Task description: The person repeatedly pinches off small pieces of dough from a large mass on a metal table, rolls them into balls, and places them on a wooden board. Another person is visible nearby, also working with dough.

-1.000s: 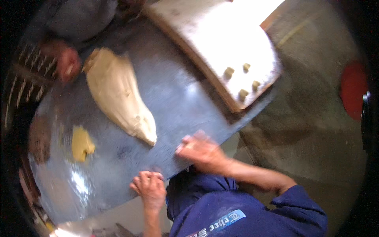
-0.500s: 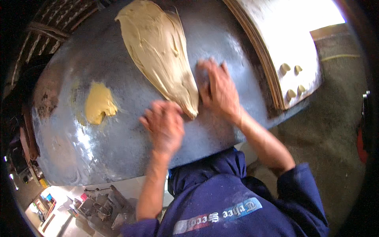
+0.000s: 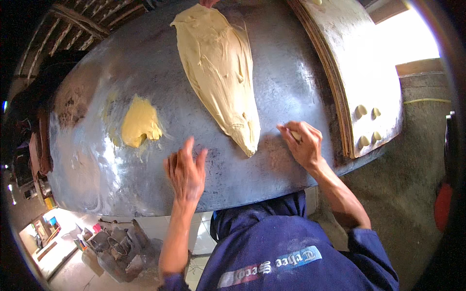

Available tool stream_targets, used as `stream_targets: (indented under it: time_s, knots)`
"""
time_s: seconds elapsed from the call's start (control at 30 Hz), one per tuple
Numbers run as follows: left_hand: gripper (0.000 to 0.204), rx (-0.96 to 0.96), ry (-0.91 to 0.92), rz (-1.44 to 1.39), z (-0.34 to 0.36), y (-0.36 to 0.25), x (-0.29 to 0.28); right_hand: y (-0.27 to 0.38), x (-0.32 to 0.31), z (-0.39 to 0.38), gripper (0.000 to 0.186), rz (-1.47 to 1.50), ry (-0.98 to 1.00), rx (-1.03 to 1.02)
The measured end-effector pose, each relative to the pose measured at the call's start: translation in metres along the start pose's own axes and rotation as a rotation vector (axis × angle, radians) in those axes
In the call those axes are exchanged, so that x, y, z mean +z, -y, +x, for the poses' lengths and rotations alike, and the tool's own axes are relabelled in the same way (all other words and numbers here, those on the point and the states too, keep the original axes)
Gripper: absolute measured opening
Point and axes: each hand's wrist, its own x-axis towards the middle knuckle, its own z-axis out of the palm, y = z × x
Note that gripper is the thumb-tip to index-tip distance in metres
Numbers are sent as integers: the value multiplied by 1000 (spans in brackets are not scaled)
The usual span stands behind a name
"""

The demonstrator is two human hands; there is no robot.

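Note:
A long slab of pale, glossy dough (image 3: 216,63) lies on the dark metal worktop (image 3: 272,160), tapering to a narrow tip near me. My left hand (image 3: 186,172) hovers left of that tip, its fingers spread and nothing in them. To the right of the tip, my right hand (image 3: 303,143) is closed with fingers curled round a small pale dough ball (image 3: 296,136), only part of which shows. A yellow, butter-like lump of fat (image 3: 141,121) is smeared on the worktop beyond my left hand.
On the right stands a floured wooden board (image 3: 345,97) with several small dough balls (image 3: 360,111). Another person's fingers (image 3: 208,3) touch the dough's far end. Dark, cluttered objects (image 3: 114,247) sit on the floor at lower left.
Both hands have drawn back from the dough's tip toward me. The right hand has moved right and curled round a small dough ball. Another person's fingers now show at the far end.

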Motion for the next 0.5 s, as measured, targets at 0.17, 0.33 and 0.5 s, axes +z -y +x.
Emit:
stream_targets:
  time_s: [0.17, 0.33, 0.5]
  knots:
    - [52, -194, -175, -722, 28, -41, 4, 67, 53, 49, 34, 378, -125, -55]
    - [44, -282, -425, -1278, 7, -39, -11, 6, 75, 163, 36, 127, -399, 218]
    - [38, -422, -232, -930, -2, -29, -4, 30, 19, 92, 47, -82, 428, 91]
